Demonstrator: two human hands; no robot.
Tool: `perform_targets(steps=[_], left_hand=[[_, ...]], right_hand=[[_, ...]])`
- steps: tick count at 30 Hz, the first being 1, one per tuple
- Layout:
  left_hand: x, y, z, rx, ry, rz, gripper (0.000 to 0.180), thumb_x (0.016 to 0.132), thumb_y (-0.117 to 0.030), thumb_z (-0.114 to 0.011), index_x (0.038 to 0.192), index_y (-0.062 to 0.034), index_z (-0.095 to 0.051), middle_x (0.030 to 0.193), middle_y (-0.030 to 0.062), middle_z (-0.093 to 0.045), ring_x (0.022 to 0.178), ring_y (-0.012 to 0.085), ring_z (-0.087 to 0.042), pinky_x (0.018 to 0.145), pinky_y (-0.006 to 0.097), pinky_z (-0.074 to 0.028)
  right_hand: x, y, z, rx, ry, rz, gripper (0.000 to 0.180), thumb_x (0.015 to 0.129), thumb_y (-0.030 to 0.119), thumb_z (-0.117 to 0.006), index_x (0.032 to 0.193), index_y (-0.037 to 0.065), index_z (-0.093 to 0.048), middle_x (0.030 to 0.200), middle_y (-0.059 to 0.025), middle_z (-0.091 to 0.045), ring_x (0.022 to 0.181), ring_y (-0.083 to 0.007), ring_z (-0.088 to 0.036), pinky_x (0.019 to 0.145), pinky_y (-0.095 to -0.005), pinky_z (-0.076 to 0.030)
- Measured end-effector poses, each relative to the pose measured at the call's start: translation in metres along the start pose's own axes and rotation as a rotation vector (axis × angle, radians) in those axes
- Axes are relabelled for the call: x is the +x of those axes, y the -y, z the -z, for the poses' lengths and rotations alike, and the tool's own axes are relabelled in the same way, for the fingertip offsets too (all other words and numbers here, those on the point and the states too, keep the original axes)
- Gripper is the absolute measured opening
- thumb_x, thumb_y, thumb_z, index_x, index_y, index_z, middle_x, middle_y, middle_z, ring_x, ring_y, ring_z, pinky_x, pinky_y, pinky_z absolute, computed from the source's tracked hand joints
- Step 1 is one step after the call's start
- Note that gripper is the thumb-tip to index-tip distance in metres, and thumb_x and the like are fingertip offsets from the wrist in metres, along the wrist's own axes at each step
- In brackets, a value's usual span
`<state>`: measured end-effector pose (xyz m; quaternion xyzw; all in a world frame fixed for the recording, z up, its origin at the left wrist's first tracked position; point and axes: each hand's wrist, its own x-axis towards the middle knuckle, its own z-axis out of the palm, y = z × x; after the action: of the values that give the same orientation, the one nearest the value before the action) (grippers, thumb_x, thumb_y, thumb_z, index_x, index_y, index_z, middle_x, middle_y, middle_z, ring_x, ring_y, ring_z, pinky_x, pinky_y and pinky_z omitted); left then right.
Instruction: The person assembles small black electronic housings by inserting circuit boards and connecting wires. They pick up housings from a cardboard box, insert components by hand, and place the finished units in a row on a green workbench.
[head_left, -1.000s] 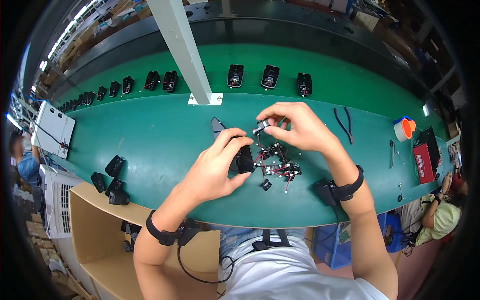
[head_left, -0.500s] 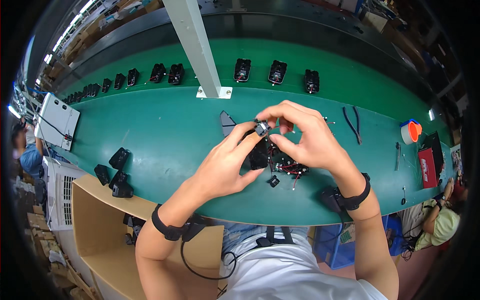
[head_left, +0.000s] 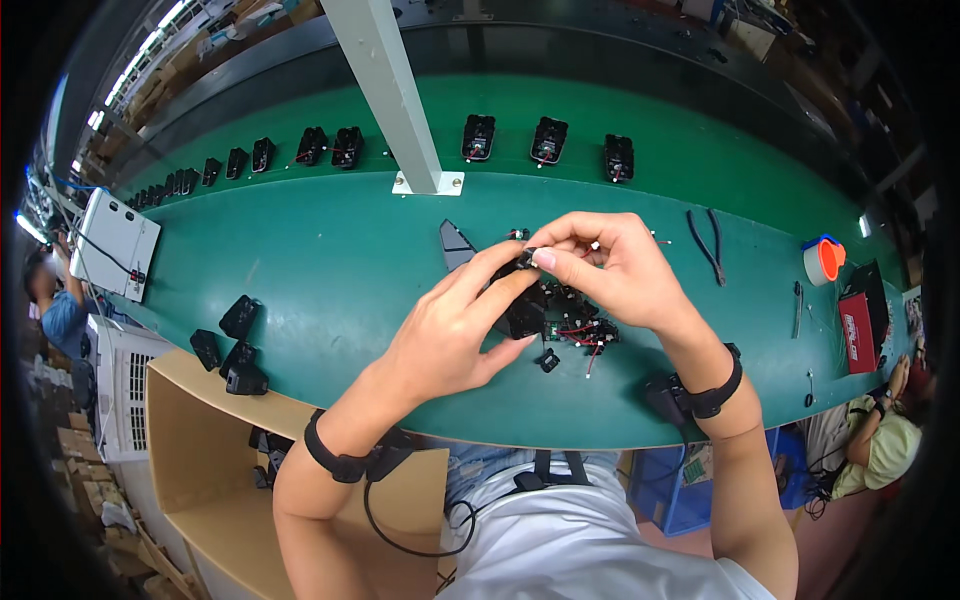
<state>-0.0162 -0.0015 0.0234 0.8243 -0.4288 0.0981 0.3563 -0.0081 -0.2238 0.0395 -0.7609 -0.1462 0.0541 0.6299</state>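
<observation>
In front of me, both hands meet over the bench at a small black part (head_left: 527,259) with a pale metal-looking bit. My left hand (head_left: 445,325) grips it between fingertips, the thumb held apart below. The thumb and forefinger of my right hand (head_left: 618,275) are closed on the same part, covering much of it; a small white connector shows by the right fingers. Beneath the left fingers is a black housing (head_left: 524,318), partly hidden; whether the left hand also holds it I cannot tell. Small parts with red wires (head_left: 585,332) lie under my right hand, near a loose black piece (head_left: 547,360).
A dark wedge-shaped housing (head_left: 456,244) lies beyond my left hand. Pliers (head_left: 706,246) and an orange-and-white roll (head_left: 824,262) are at right, black housings (head_left: 240,345) at left. More housings (head_left: 549,140) line the back strip beside a metal post (head_left: 390,100). A cardboard box (head_left: 200,440) stands below left.
My right thumb and forefinger have closed in on the small black part, which was held by the left fingers. The red wire that stretched between the hands is now mostly hidden.
</observation>
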Motion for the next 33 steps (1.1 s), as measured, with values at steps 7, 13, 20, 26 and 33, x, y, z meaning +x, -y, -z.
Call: perform_targets(steps=[7,13,20,26,33], left_hand=[[-0.004,0.002,-0.001,-0.087,0.023,0.030,0.068,0.068,-0.015,-0.089,0.128,-0.0008,-0.063,0.132,0.0188,-0.060,0.115,0.0328,-0.065,0.093,0.039,-0.055],[-0.001,0.002,0.005,-0.300,0.021,0.110,0.067,0.067,-0.016,-0.089,0.128,-0.0048,-0.064,0.132,0.0133,-0.062,0.108,0.0229,-0.065,0.078,0.030,-0.053],[0.004,0.005,0.020,-0.413,0.096,0.083,0.059,0.067,-0.015,-0.088,0.121,-0.0101,-0.066,0.129,0.0067,-0.063,0.105,0.0183,-0.062,0.072,0.028,-0.049],[-0.001,0.011,0.017,-0.590,0.118,0.088,0.065,0.066,-0.013,-0.090,0.125,-0.0079,-0.062,0.130,0.0075,-0.061,0.110,0.0162,-0.060,0.075,0.028,-0.047],[-0.010,0.012,0.016,-1.139,0.093,0.244,0.084,0.065,-0.003,-0.091,0.134,-0.0052,-0.042,0.134,0.0131,-0.057,0.119,0.0189,-0.056,0.094,0.031,-0.045]], right_hand=[[-0.003,-0.007,0.000,0.107,-0.018,0.025,0.016,0.093,0.009,-0.067,0.105,0.001,-0.062,0.075,0.0026,-0.063,0.069,-0.0022,-0.054,0.061,-0.0217,-0.043],[0.004,-0.014,0.005,-0.299,-0.103,0.439,0.017,0.085,0.004,-0.072,0.101,0.002,-0.074,0.088,-0.0074,-0.071,0.077,-0.0155,-0.066,0.068,-0.0277,-0.052],[0.009,-0.008,0.018,-0.511,-0.136,0.662,0.018,0.075,0.005,-0.080,0.093,0.007,-0.077,0.089,-0.0056,-0.069,0.081,-0.0228,-0.065,0.073,-0.0346,-0.052],[0.005,-0.005,0.009,-0.581,-0.210,0.818,0.019,0.070,0.005,-0.083,0.087,0.008,-0.076,0.089,-0.0028,-0.068,0.078,-0.0218,-0.064,0.067,-0.0342,-0.052],[-0.005,0.014,0.005,-0.302,-0.080,0.722,0.014,0.072,0.000,-0.078,0.084,0.004,-0.073,0.091,-0.0092,-0.069,0.081,-0.0227,-0.067,0.070,-0.0322,-0.054]])
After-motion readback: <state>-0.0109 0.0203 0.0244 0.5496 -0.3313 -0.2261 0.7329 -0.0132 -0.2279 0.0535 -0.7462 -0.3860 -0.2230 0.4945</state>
